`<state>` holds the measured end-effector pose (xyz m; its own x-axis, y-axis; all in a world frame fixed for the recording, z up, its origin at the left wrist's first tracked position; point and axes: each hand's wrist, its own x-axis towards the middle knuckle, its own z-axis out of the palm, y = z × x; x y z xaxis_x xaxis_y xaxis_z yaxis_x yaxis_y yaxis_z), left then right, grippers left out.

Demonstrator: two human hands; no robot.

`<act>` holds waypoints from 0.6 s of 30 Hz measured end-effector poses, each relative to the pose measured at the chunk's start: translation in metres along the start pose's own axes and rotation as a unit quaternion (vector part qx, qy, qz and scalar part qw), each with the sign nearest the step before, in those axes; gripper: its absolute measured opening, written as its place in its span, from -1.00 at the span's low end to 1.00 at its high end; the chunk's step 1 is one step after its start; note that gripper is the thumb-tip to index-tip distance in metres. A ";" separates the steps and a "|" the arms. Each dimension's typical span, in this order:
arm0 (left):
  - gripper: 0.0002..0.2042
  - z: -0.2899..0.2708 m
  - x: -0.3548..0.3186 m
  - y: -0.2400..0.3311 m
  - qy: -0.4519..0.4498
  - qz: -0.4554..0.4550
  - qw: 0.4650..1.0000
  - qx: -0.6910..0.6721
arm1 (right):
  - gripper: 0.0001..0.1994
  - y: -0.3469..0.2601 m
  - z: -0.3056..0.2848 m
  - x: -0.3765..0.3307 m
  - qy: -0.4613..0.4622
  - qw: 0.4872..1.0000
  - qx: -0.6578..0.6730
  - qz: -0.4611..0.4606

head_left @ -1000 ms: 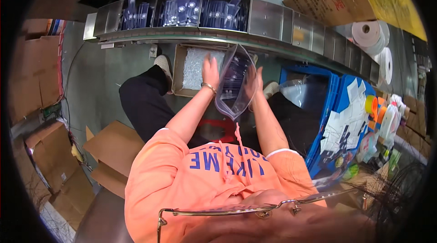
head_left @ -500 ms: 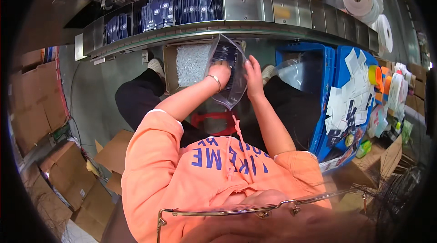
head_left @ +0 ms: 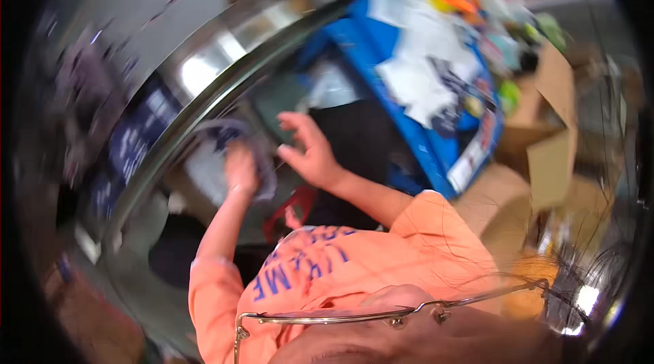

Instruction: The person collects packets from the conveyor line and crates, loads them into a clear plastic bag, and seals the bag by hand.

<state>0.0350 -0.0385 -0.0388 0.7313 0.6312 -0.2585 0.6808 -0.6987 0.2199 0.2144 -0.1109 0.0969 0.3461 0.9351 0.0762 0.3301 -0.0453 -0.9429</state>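
Note:
My left hand (head_left: 241, 168) is at the mouth of a clear plastic bag (head_left: 267, 176), and motion blur smears its fingers. Dark blue packets (head_left: 226, 135) show beyond the fingertips, inside the bag. To the right of the bag is my right hand (head_left: 312, 151), off the plastic, with its fingers apart and nothing in them.
A curved metal conveyor (head_left: 211, 67) crosses in front, with dark blue packets (head_left: 144, 125) in its compartments. White filling (head_left: 208, 170) lies beneath the bag. On my right stands a blue bin (head_left: 371, 57) topped by white papers (head_left: 422, 74); cardboard boxes (head_left: 552, 163) are beyond.
The view has swung to the right and blurred. My right hand has come away from the bag's edge and spread its fingers; my left hand is still at the bag.

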 end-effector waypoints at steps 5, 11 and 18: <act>-0.13 0.029 0.014 -0.002 -0.049 -0.039 0.998 0.023 | -0.62 -0.020 -0.118 -0.029 0.142 0.968 -0.194 -0.075; -0.24 -0.019 0.008 -0.010 0.048 0.035 0.994 -0.090 | -0.56 0.054 -0.275 -0.088 0.301 0.848 -0.428 0.087; -0.88 -0.146 0.029 0.074 0.242 0.082 0.919 -0.299 | -0.52 0.115 -0.365 -0.130 0.319 0.797 -0.419 0.295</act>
<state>0.1125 -0.0230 0.1072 0.6600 0.7112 0.2420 0.3550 -0.5791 0.7339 0.5277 -0.3658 0.0967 0.9462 0.3074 0.1007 0.3229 -0.8798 -0.3488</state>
